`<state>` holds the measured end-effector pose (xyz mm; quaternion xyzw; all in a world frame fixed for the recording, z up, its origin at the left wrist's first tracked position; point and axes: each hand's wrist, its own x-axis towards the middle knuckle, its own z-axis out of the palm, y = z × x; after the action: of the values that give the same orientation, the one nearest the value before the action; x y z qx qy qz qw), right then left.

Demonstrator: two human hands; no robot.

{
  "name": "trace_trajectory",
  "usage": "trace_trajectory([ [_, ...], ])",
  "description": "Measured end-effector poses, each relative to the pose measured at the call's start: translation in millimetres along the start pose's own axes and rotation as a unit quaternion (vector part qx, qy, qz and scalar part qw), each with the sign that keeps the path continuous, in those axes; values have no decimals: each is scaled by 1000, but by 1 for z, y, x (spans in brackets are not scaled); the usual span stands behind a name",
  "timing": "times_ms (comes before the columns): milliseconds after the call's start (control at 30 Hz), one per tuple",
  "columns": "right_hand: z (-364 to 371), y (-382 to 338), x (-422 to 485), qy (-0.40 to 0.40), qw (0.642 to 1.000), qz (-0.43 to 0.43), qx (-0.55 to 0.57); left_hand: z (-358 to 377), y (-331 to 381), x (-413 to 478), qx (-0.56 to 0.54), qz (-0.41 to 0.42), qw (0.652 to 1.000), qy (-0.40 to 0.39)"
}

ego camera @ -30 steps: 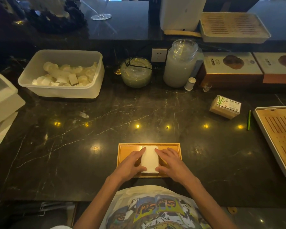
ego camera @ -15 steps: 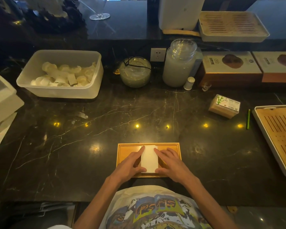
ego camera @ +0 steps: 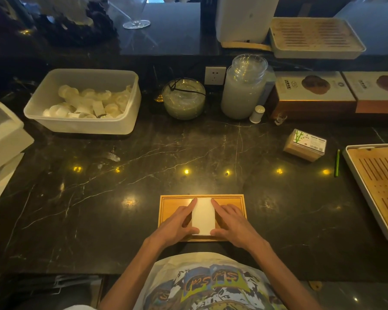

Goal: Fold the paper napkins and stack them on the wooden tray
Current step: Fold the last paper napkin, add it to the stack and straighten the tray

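A small wooden tray lies on the dark marble counter close to my body. A white stack of folded paper napkins rests in the tray's middle, long side pointing away from me. My left hand presses against the stack's left side, thumb at its near corner. My right hand mirrors it on the right side. Both hands clasp the stack between fingers and thumbs.
A napkin pack and a green pen lie at the right, beside a slatted tea tray. A white tub of wrapped items stands back left; a glass bowl and a jar stand behind.
The napkin stack has settled a little lower and squarer in the tray. Both hands stay at its sides with only slight finger shifts.
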<state>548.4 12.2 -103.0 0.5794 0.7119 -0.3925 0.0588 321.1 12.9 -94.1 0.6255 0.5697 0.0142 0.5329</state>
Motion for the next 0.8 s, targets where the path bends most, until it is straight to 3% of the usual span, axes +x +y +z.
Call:
trace_trajectory([
  [67, -2, -4, -3, -11, 997, 1, 70, 1, 3, -1, -78, 4, 997, 5],
  [133, -5, -8, -7, -16, 977, -2, 212, 2, 7, -2, -154, 4, 988, 11],
  [267, -6, -18, -8, -45, 897, 48, 437, 10, 18, 0, -262, -47, 963, 51],
  [367, 1, -22, 2, -75, 799, 61, 594, 17, 23, 4, -324, -83, 940, 63],
  [467, 3, -25, 3, -74, 769, 59, 632, 21, 24, 6, -334, -86, 936, 67],
  [567, 5, -19, 2, -59, 766, 54, 638, 20, 23, 5, -331, -84, 937, 73],
  [633, 2, -14, 1, -19, 787, 75, 613, 16, 22, 3, -307, -81, 941, 118],
  [800, -14, 13, -10, 219, 864, 158, 425, 4, 4, -12, -137, -99, 931, 325],
])
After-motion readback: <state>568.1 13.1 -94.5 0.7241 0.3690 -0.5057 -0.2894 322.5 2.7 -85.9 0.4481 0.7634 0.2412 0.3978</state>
